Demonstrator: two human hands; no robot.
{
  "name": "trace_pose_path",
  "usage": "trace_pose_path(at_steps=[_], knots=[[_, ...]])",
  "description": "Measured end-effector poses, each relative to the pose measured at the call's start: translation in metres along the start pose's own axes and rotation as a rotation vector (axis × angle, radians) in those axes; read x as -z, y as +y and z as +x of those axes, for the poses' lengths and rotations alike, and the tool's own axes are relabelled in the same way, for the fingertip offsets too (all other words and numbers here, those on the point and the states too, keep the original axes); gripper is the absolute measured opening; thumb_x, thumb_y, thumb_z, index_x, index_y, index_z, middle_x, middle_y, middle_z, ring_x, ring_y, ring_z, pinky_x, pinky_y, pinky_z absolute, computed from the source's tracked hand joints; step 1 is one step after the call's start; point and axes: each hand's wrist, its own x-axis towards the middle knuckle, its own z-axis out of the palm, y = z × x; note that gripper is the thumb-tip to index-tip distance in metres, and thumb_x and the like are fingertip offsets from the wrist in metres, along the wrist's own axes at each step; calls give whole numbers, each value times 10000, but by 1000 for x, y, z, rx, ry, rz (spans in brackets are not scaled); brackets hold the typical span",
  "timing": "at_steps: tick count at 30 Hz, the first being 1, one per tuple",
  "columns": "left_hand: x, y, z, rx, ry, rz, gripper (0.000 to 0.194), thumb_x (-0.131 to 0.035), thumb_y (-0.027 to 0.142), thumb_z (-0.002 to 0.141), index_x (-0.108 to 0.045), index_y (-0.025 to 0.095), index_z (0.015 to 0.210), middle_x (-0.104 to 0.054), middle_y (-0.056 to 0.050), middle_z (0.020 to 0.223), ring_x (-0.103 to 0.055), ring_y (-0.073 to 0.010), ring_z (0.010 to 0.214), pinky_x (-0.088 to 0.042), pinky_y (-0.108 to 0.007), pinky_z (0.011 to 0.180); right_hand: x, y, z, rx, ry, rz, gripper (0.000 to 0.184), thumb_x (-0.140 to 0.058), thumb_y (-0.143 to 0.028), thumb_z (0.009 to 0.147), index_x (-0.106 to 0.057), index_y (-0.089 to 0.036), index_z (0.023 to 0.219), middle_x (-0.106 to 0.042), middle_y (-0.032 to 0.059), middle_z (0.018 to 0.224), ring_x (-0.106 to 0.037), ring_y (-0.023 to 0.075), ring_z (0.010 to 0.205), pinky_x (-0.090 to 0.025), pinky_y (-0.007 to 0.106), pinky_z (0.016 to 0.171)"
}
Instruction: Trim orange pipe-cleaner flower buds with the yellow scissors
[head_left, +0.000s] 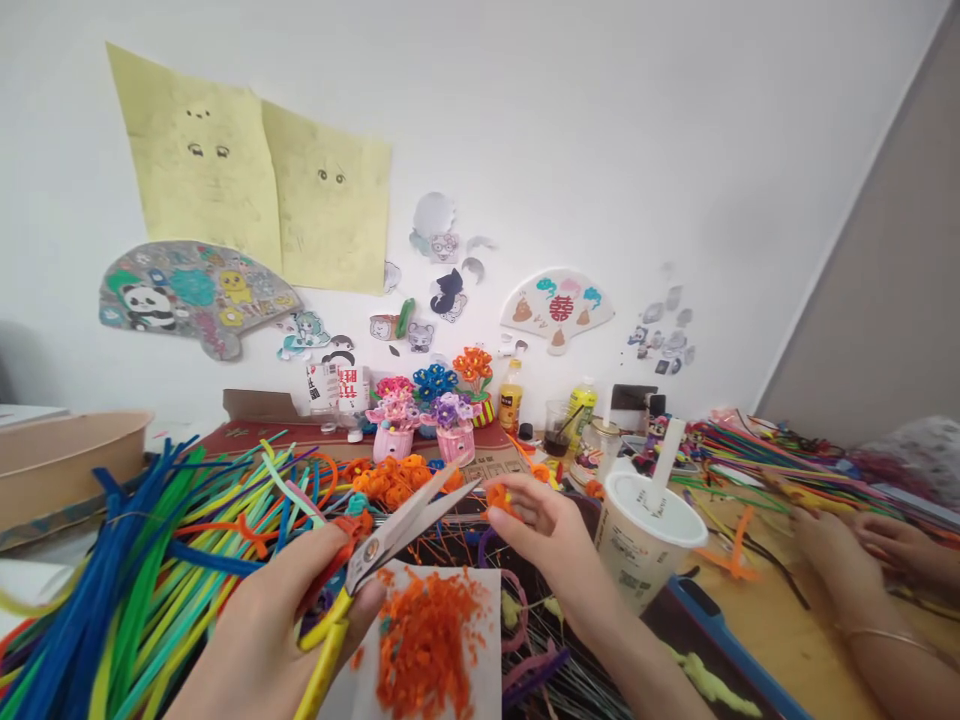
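left hand (277, 605) grips my scissors (394, 535), blades parted toward two o'clock; my right hand (553, 545) pinches an orange piece (498, 495) near their tips, orange fluff (429, 645) at six o'clock.

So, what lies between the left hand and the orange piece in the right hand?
The scissors' open blades, pointing toward the orange piece, in the head view.

We look from single head-worn camera, forward and down over wooden table (791, 630), facing white wall (600, 150); our left hand (281, 605) and right hand (551, 545) enter from bottom, near lens, wall farther off.
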Motion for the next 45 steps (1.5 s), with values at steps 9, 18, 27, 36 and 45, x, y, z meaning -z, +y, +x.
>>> trace_pose_path(at_steps=[9, 18, 27, 36, 45], knots=[[-5, -10, -1, 18, -83, 633, 225, -444, 462, 819, -557, 270, 787, -723, -26, 708, -687, -253, 606, -437, -298, 514, 7, -7, 3, -8, -11, 211, 313, -806, -355, 690, -720, -181, 935, -570, -9, 707, -428, 97, 576, -370, 230, 545], [-6, -17, -4, -71, -69, 651, 267, -480, 393, 785, -674, 257, 908, -747, -50, 668, -696, -237, 564, -412, -257, 485, 5, -8, -1, -34, -153, 223, 379, -785, -414, 715, -721, -184, 1010, -617, 30, 785, -471, 124, 624, -401, 263, 591], [-4, -18, 2, -11, -148, 599, 282, -483, 365, 797, -710, 290, 946, -765, -31, 705, -690, -230, 571, -379, -253, 479, 5, -5, -2, 39, -180, 274, 345, -741, -357, 785, -694, -214, 1096, -601, 16, 802, -497, 126, 662, -404, 262, 647], [-4, -10, 1, -1, -200, 597, 275, -462, 393, 840, -710, 277, 868, -755, -39, 685, -704, -241, 621, -386, -252, 515, 3, -2, -2, 66, -181, 337, 320, -735, -337, 797, -691, -230, 1095, -619, 21, 851, -507, 122, 699, -410, 249, 679], [0, -4, 3, 59, -278, 525, 351, -452, 489, 848, -721, 264, 862, -760, -54, 707, -712, -253, 659, -383, -251, 530, 0, -2, -2, 83, -159, 354, 311, -747, -341, 784, -703, -229, 1072, -601, 14, 822, -514, 115, 694, -413, 233, 667]])
